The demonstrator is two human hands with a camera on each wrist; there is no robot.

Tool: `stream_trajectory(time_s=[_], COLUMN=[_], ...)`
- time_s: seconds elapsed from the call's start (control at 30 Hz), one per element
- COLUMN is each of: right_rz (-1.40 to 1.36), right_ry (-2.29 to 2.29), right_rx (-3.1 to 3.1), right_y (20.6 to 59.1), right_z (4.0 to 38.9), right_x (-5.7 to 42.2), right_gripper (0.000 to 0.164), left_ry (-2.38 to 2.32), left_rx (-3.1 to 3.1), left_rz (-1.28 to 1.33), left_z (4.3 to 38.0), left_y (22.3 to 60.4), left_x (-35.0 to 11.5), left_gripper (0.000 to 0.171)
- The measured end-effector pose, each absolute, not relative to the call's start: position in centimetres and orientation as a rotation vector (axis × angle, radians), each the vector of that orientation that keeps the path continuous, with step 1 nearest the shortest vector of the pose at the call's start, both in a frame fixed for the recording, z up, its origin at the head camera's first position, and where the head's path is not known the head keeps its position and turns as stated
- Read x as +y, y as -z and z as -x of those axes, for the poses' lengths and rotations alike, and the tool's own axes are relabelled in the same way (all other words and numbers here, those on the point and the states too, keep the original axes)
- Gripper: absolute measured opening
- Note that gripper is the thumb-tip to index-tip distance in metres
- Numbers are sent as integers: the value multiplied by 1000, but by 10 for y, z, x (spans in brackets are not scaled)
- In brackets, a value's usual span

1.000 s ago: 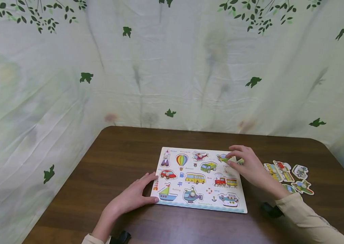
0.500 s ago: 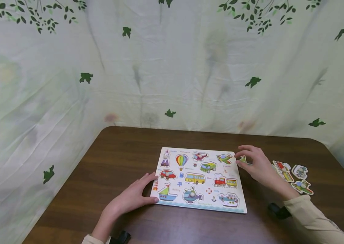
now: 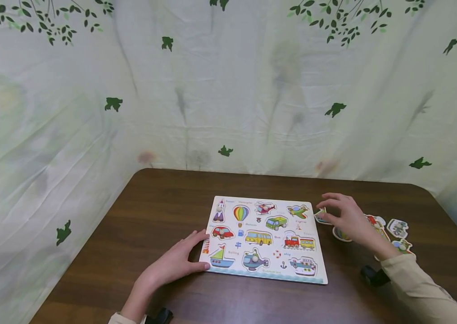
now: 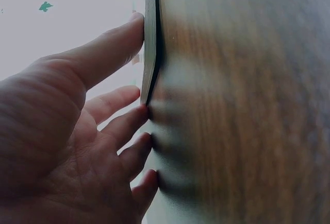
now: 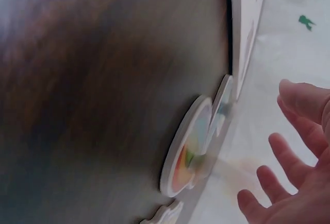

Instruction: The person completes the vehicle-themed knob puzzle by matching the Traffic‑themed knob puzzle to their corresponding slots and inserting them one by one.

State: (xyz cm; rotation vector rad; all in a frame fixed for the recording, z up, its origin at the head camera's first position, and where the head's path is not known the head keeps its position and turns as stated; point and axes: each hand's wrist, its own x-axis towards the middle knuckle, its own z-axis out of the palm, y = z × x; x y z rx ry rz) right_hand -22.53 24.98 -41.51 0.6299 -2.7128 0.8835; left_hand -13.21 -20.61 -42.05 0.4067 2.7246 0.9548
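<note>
Pale cloth (image 3: 212, 121) with green shapes hangs well behind your puzzle board (image 3: 278, 244), which lies flat on the brown desk (image 3: 171, 193). Your left hand (image 3: 175, 256) is at the board's left edge, with its loose fingers and thumb touching it. Your right hand (image 3: 350, 220) is in the air, just right of the board, with its thumb and fingers apart. One small piece (image 3: 322, 220) lies right beside the board's right edge, a round rainbow piece (image 5: 188, 152) is near that edge too, and more pieces (image 3: 397, 228) lie farther right of the board.

Head view forward and down over table (image 3: 163, 202), wrist views close, turned sideways, seemingly sharing the board (image 4: 150, 23).
</note>
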Motion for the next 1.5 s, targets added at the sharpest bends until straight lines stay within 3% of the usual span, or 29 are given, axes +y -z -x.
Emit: stream_trajectory(time_s=[0.47, 1.1, 1.5], right_rz=[-516, -565, -585], right_ry=[-854, -781, -767], right_rx=[-2939, -2904, -2865], right_y=[420, 426, 426], right_z=[233, 236, 236], right_x=[269, 268, 263], right_gripper=[23, 7, 7], left_ry=[-945, -955, -974], left_rx=[2719, 2717, 2714], left_rz=[-416, -429, -436], left_z=[135, 136, 136], left_y=[422, 422, 424], left_x=[-205, -206, -210], left_gripper=[74, 72, 72])
